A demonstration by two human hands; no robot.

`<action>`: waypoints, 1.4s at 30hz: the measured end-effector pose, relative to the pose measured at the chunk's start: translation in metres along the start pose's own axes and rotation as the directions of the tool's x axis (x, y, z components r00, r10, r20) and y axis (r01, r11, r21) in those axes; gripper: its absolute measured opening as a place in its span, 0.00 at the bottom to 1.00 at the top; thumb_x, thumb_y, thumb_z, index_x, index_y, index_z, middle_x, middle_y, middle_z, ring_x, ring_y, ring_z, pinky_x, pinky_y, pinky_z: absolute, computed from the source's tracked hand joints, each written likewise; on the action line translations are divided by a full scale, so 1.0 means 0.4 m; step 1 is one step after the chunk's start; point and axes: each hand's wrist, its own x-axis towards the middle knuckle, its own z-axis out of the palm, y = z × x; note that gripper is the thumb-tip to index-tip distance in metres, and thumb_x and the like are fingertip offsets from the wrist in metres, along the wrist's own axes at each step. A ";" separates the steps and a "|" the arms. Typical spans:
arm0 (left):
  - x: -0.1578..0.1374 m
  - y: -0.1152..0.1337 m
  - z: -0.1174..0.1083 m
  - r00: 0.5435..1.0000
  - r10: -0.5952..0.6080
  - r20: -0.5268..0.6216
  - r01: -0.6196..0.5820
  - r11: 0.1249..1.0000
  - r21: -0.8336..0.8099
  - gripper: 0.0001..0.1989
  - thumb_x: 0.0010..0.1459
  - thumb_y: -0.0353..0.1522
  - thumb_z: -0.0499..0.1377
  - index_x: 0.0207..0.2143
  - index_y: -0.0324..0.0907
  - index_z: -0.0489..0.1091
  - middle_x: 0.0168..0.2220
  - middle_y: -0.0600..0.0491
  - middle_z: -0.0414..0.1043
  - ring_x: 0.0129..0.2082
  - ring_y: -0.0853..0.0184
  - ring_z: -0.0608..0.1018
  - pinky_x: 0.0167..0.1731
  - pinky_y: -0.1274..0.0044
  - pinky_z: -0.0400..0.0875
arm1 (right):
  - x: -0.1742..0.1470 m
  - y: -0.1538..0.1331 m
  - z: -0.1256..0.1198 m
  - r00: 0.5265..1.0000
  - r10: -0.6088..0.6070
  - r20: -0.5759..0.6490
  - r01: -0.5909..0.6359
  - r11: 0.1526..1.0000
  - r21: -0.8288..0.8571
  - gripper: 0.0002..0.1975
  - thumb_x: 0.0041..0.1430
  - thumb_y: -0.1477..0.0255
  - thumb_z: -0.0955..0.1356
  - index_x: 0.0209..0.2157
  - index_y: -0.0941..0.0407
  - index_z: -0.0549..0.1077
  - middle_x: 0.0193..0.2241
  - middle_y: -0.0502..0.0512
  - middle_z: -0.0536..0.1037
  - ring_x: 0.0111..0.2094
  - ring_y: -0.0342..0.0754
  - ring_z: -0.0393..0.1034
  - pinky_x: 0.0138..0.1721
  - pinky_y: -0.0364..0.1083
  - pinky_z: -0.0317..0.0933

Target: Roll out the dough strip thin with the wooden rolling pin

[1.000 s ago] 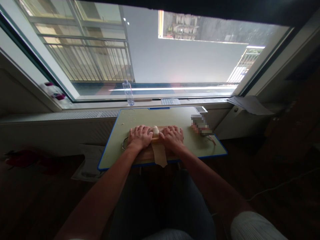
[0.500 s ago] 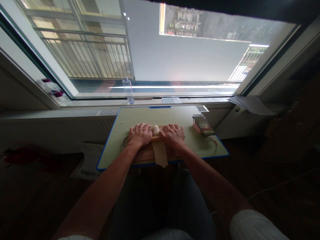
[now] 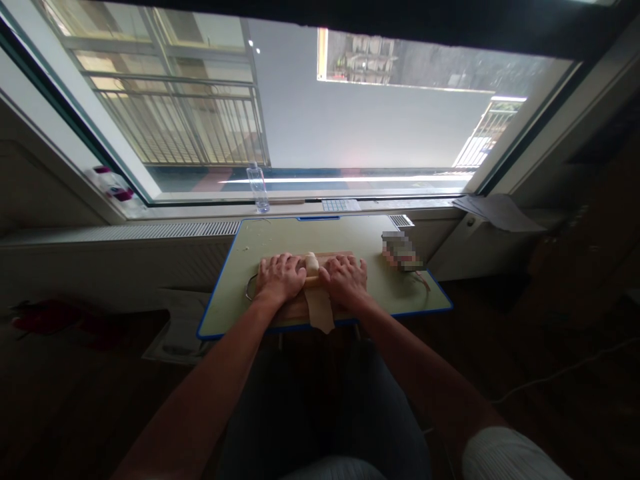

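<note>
A pale wooden rolling pin lies crosswise over a strip of dough, its middle showing between my thumbs. My left hand presses down over its left part, fingers pointing away from me. Over the right part lies my right hand in the same pose. Both palms hide the ends of the pin. Beyond it, a thick pale piece of dough sits between my hands. On my side the flattened dough hangs past the front edge of the wooden cutting board.
The board rests on a small green table with a blue rim. A metal handle sticks out at its left. A pixelated object lies at the right. A clear bottle and papers are on the window sill.
Both hands and the rolling pin have shifted slightly toward me over the dough. More of the board's far edge shows. The camera view has tilted a little.
</note>
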 end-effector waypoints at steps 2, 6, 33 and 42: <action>-0.008 0.005 -0.005 1.000 -0.005 -0.005 0.005 1.000 -0.003 0.21 0.70 0.43 0.51 0.59 0.53 0.75 0.64 0.48 0.75 0.63 0.50 0.72 0.68 0.52 0.57 | -0.006 0.000 -0.002 1.000 -0.002 0.006 0.002 1.000 -0.010 0.23 0.77 0.53 0.61 0.51 0.53 0.80 0.57 0.63 0.80 0.59 0.61 0.66 0.63 0.61 0.50; -0.018 0.010 -0.008 1.000 -0.013 -0.018 0.013 1.000 0.000 0.21 0.70 0.43 0.52 0.59 0.54 0.75 0.64 0.48 0.75 0.63 0.51 0.72 0.70 0.52 0.55 | -0.015 -0.002 -0.006 1.000 -0.006 0.010 0.006 1.000 -0.016 0.23 0.78 0.53 0.60 0.52 0.52 0.80 0.58 0.64 0.80 0.60 0.62 0.66 0.63 0.61 0.49; -0.022 0.008 0.000 0.997 0.008 -0.070 -0.008 1.000 0.006 0.21 0.71 0.44 0.52 0.56 0.49 0.78 0.60 0.47 0.78 0.59 0.50 0.75 0.62 0.57 0.64 | -0.018 -0.001 -0.004 1.000 0.001 -0.014 -0.001 1.000 -0.018 0.22 0.78 0.53 0.61 0.51 0.52 0.80 0.56 0.62 0.81 0.57 0.61 0.68 0.61 0.59 0.50; -0.024 0.007 0.001 0.995 0.017 -0.096 -0.016 1.000 0.005 0.21 0.70 0.43 0.53 0.55 0.49 0.79 0.59 0.47 0.79 0.58 0.50 0.75 0.60 0.58 0.65 | -0.017 -0.004 -0.003 1.000 0.009 -0.004 -0.009 1.000 -0.021 0.23 0.78 0.53 0.60 0.51 0.52 0.80 0.57 0.63 0.81 0.58 0.61 0.68 0.61 0.59 0.50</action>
